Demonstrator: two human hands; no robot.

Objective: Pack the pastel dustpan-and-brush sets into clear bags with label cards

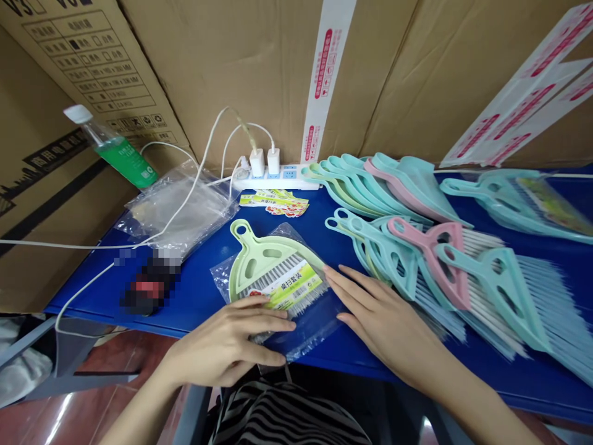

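Observation:
A light green dustpan (pixel 238 259) lies in a clear plastic bag (pixel 319 321) at the table's front edge. In the same bag are a grey-bristled brush (pixel 273 272) and a yellow-green and white label card (pixel 296 287). My left hand (pixel 231 337) rests on the near left part of the bag, fingers stretched across it and apart. On the right, my right hand (pixel 384 321) lies flat with fingers extended, its tips touching the bag beside the dustpan's rim. The bag's opening cannot be made out clearly.
Stacked dustpans (pixel 370 185) and a pile of brushes (pixel 445 266) lie right. A bagged set (pixel 523 198) sits far right. Label cards (pixel 278 201) lie before a power strip (pixel 282 179). Empty bags (pixel 180 204), a tilted bottle (pixel 123 157) and a white cable (pixel 185 201) are left. Cardboard boxes (pixel 259 68) stand behind.

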